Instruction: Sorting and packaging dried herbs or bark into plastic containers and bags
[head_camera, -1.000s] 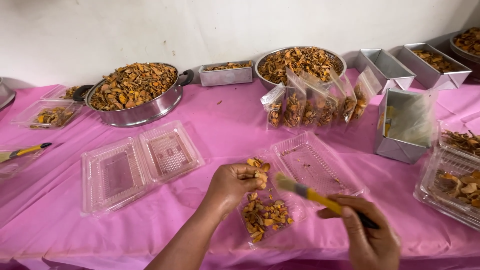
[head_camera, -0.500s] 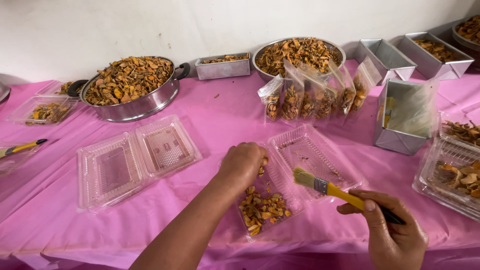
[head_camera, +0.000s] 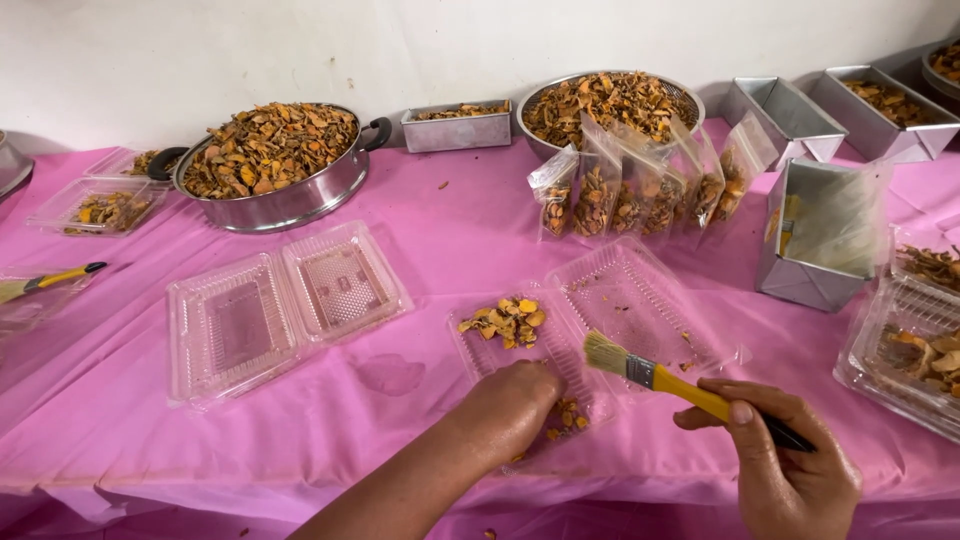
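My left hand rests knuckles-up on the near half of an open clear plastic clamshell box, its fingers curled over a small heap of dried orange-brown slices. A second heap of slices lies at the far end of that half. My right hand holds a small yellow-handled paintbrush, bristles pointing left just above the box, close to my left hand. The box's other half holds only crumbs.
Another open clamshell box lies to the left. A steel pot and bowl heaped with slices stand at the back, with filled clear bags, metal tins, and trays at right. A second brush lies far left.
My left hand has pulled back toward me, from the box's far end to its near end, uncovering the far heap of slices. My right hand has kept the brush and drifted slightly right.
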